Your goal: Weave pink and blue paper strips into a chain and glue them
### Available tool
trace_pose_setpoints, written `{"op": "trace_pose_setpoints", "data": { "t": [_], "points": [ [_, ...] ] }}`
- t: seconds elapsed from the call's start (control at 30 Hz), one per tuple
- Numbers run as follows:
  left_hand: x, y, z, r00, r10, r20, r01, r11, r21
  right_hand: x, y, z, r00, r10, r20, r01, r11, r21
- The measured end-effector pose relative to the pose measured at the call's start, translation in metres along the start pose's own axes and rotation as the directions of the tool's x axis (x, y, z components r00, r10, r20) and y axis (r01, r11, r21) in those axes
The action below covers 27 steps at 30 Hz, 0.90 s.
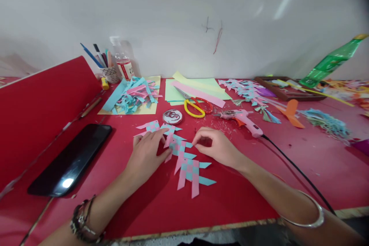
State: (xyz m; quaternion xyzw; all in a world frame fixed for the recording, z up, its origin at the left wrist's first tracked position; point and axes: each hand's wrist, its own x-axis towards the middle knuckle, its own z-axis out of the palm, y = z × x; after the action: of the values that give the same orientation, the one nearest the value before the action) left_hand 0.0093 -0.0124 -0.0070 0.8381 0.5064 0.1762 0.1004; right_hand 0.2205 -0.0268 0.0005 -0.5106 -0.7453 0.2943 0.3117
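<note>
A chain of woven pink and blue paper fish lies diagonally on the red table, the nearest one wholly in view. My left hand rests over the chain's upper left part, fingers stretched out and lying on the paper, thumb beside a middle fish. Part of the chain is hidden under that hand. On the other side, my right hand has thumb and forefinger pinched together at the pointed blue tail tip of a middle fish. Just beyond the chain stands a small round dish with dark thread in it.
Yellow-and-red scissors lie beyond the dish on paper sheets. A pink glue gun with a black cord is at right. A phone lies left, near cut strips. A green bottle leans at far right.
</note>
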Motion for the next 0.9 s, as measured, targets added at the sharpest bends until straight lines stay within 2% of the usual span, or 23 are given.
{"op": "trace_pose_setpoints", "data": {
  "t": [0.13,0.23,0.37,0.5,0.6,0.7,0.77,0.83,0.9],
  "points": [
    [0.003,0.002,-0.004,1.0,0.008,-0.002,-0.008,0.98,-0.2,0.0,-0.001,0.0,1.0,-0.002,-0.031,0.002,1.0,0.003],
    [0.004,0.004,-0.009,0.998,0.053,-0.037,-0.063,0.938,-0.34,0.0,-0.001,0.0,0.998,0.042,-0.046,-0.04,0.999,0.037],
    [0.002,0.007,-0.014,0.982,0.142,-0.124,-0.179,0.907,-0.38,0.001,-0.003,0.0,0.995,0.096,0.016,-0.097,0.979,0.177],
    [0.0,0.009,-0.014,0.965,0.21,-0.16,-0.257,0.884,-0.39,0.002,-0.009,-0.001,0.993,0.017,0.12,-0.051,0.957,0.287],
    [-0.001,0.011,-0.012,0.965,0.151,-0.217,-0.235,0.864,-0.446,0.002,-0.011,-0.001,0.994,0.003,0.109,-0.042,0.933,0.359],
    [-0.001,0.013,-0.009,0.967,0.032,-0.251,-0.182,0.775,-0.605,0.002,-0.009,0.0,0.997,0.045,0.065,-0.068,0.913,0.401],
    [-0.001,0.013,-0.007,0.987,-0.018,-0.162,-0.108,0.673,-0.732,0.003,-0.007,0.0,0.997,0.064,0.039,-0.075,0.907,0.413],
    [0.0,0.012,-0.005,1.0,-0.023,0.009,0.02,0.594,-0.804,0.003,-0.007,0.001,0.998,0.062,0.026,-0.067,0.904,0.423],
    [0.001,0.012,-0.006,0.985,0.013,0.172,0.129,0.603,-0.787,0.003,-0.008,0.002,0.999,0.051,0.017,-0.053,0.903,0.426]
  ]
}}
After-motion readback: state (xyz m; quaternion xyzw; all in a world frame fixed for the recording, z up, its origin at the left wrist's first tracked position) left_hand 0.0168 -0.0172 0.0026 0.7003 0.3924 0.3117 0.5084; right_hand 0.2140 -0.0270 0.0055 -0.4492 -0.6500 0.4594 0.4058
